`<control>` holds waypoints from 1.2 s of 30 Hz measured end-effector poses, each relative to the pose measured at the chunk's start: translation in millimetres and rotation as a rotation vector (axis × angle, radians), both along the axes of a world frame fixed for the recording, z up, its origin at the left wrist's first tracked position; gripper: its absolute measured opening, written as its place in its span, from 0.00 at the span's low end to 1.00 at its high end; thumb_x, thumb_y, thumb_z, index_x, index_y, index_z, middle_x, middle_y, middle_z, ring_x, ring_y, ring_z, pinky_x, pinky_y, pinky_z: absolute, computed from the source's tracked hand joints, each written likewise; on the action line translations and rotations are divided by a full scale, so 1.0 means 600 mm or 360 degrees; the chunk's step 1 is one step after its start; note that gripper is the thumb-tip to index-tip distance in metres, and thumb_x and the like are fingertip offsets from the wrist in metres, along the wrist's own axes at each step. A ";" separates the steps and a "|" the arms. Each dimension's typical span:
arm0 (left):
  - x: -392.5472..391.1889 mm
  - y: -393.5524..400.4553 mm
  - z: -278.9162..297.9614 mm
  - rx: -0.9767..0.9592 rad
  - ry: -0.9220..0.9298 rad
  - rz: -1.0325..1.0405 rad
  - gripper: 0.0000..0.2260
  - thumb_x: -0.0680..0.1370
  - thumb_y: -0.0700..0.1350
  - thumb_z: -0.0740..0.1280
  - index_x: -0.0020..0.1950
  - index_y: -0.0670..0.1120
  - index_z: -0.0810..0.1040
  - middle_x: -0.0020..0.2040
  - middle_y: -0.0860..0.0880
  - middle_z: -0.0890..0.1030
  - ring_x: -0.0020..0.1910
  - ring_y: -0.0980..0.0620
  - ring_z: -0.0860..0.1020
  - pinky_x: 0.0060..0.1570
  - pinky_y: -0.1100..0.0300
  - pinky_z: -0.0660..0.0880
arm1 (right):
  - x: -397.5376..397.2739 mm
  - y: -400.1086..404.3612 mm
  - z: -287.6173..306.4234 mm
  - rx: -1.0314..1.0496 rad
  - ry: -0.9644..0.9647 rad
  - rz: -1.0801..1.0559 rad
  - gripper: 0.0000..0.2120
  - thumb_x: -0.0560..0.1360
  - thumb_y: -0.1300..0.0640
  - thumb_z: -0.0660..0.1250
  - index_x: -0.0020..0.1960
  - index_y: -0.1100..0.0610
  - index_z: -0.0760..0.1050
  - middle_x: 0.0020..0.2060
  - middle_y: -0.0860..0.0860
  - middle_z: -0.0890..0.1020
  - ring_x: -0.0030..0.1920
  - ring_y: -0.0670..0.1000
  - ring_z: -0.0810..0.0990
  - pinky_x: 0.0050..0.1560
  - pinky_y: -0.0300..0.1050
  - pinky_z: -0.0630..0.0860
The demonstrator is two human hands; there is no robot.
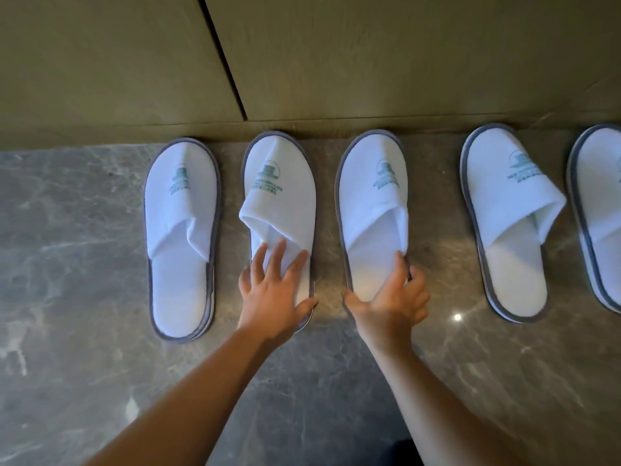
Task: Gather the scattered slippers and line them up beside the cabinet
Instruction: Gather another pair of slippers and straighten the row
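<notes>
Several white slippers with grey edging and a green logo lie in a row, toes against the wooden cabinet (336, 62). The leftmost slipper (181, 237) lies untouched. My left hand (274, 290) rests flat with spread fingers on the heel of the second slipper (279, 183). My right hand (391, 297) grips the heel end of the third slipper (371, 203), thumb at its left edge and fingers at its right edge. A fourth slipper (507, 223) lies further right, and a fifth slipper (601, 210) is cut off by the right edge.
The floor (84, 247) is polished grey-brown marble with light reflections. A dark seam (223, 58) divides two cabinet panels. A wider gap separates the third and fourth slippers than the others.
</notes>
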State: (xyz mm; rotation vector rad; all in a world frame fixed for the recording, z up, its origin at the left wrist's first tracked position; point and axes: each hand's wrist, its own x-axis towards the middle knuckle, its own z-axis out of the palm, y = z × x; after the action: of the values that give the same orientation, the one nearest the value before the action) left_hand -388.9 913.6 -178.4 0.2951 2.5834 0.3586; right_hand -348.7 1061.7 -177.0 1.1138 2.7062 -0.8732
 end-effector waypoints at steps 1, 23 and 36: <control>0.000 0.001 0.000 0.0005 0.0002 0.0000 0.32 0.73 0.61 0.61 0.72 0.57 0.50 0.76 0.50 0.45 0.73 0.46 0.38 0.71 0.40 0.45 | -0.003 -0.006 -0.002 0.0005 0.0011 -0.0013 0.44 0.58 0.53 0.76 0.69 0.57 0.59 0.66 0.63 0.65 0.64 0.64 0.63 0.61 0.59 0.61; 0.001 0.006 -0.002 0.0064 0.0042 0.0042 0.32 0.72 0.60 0.61 0.72 0.56 0.51 0.76 0.49 0.46 0.73 0.46 0.38 0.70 0.40 0.42 | -0.005 0.017 -0.007 -0.0003 -0.0135 0.0033 0.44 0.61 0.52 0.75 0.69 0.52 0.54 0.68 0.61 0.60 0.66 0.62 0.58 0.64 0.61 0.60; 0.020 0.085 0.081 0.0213 0.0180 0.0039 0.29 0.72 0.59 0.63 0.70 0.53 0.59 0.76 0.49 0.53 0.74 0.43 0.47 0.69 0.46 0.42 | 0.009 0.108 0.115 0.0084 -0.0089 0.0286 0.31 0.68 0.50 0.70 0.66 0.61 0.64 0.65 0.60 0.70 0.65 0.61 0.66 0.64 0.55 0.64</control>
State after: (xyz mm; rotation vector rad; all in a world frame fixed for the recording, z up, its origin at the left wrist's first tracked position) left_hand -376.8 964.5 -130.0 0.3401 2.6807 0.5391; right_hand -343.4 1126.6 -108.2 0.8719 2.7449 -0.7365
